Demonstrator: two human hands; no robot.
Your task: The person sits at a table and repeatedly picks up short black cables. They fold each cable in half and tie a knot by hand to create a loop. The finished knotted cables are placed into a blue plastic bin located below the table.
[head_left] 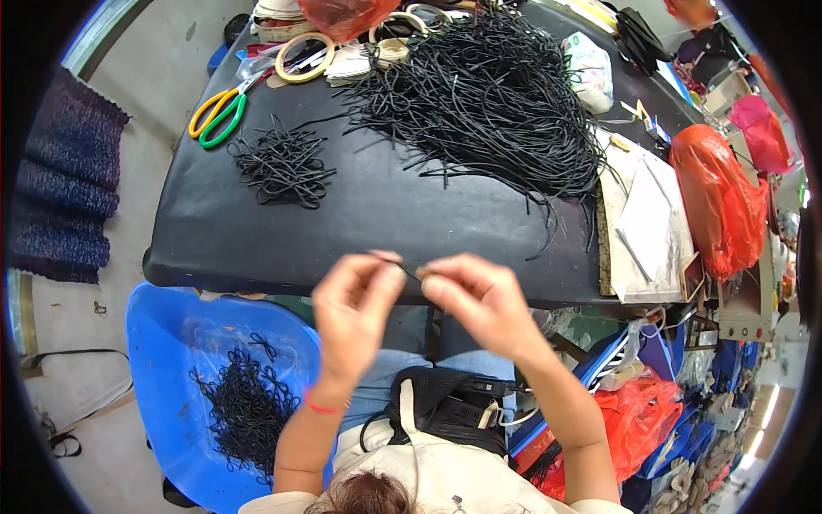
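Head view: left hand point(355, 295) and right hand point(479, 295) each pinch an end of one thin black cord point(409, 272), held over the surface point(385, 223) edge. Looks light, limp, rubbery; best taken near the ends. Beyond: small cord pile point(282, 167), big heap point(488, 103).

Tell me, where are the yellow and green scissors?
In the head view, the scissors lie at the far left corner of the black table, just beyond the small pile of black cords and beside a roll of tape.
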